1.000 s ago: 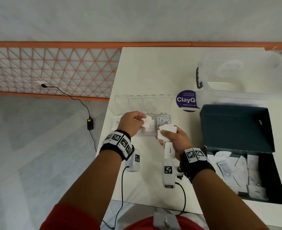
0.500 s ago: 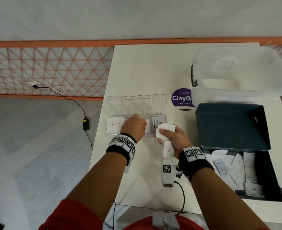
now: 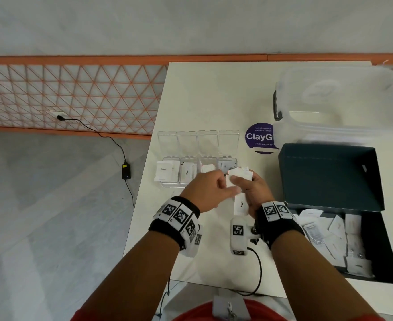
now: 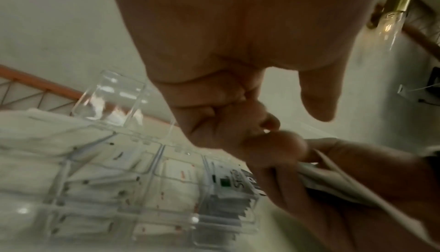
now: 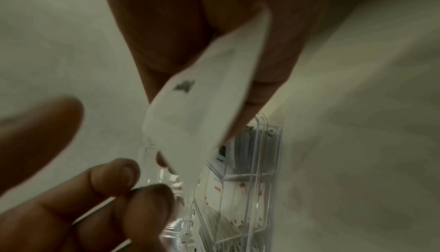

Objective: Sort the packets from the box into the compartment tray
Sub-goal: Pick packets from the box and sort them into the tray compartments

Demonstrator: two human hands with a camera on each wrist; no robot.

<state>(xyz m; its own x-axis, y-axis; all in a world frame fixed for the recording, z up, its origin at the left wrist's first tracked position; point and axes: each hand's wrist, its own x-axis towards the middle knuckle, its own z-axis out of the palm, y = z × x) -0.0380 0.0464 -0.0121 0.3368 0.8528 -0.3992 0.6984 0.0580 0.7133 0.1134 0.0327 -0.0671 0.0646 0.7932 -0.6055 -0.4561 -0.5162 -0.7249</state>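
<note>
The clear compartment tray [image 3: 168,184] lies on the table with its lids open, packets lying in each cell. My right hand [image 3: 241,184] grips a small stack of white packets [image 3: 241,173] just in front of the tray's right end, with a pepper packet [image 3: 240,205] hanging below the palm. In the right wrist view the top packet [image 5: 207,96] fans out from those fingers. My left hand [image 3: 225,188] is close beside the stack, fingers curled and thumb apart, holding nothing. The dark box [image 3: 329,177] stands open at the right with several loose packets [image 3: 336,230] inside.
A clear plastic tub [image 3: 339,100] sits behind the box, and a round purple sticker [image 3: 260,137] lies beside the tray lids. The table's left edge runs just past the tray. A cable and adapter [image 3: 125,171] lie on the floor at the left.
My left hand lowered a red-printed packet into the third compartment, let it go, and came back to the right hand's stack. The right hand stayed in place.
</note>
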